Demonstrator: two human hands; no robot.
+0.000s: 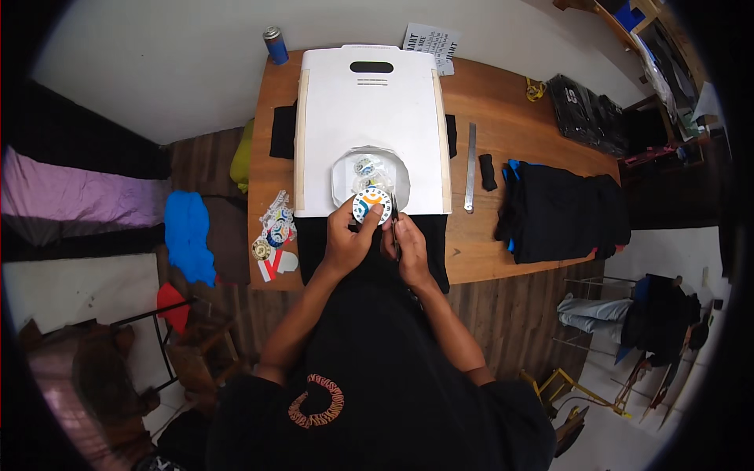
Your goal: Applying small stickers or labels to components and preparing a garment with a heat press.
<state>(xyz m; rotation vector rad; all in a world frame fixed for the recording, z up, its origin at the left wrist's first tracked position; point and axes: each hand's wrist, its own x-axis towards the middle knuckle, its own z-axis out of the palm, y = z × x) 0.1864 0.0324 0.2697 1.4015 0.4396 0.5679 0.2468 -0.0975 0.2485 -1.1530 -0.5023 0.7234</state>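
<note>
My left hand (pixel 349 241) pinches a round white printed cutout (pixel 365 200) with letters around its rim and a blue, orange and teal design. My right hand (pixel 409 244) grips dark scissors (pixel 396 229), their blades upright along the cutout's right edge. Just beyond both hands is a white many-sided container (pixel 400 176); more round printed pieces (pixel 365 166) lie inside it, partly hidden by the cutout. Around it lies a large white board (pixel 371 115) with a handle slot, resting over black fabric (pixel 433 244).
Left on the wooden table (pixel 483 247) lie cut scraps and round printed pieces (pixel 277 226). A can (pixel 275 46) stands at the back. To the right are a steel ruler (pixel 470 168), a rolled black cloth (pixel 488 172) and folded dark garments (pixel 562 215). A person (pixel 660 321) is farther right.
</note>
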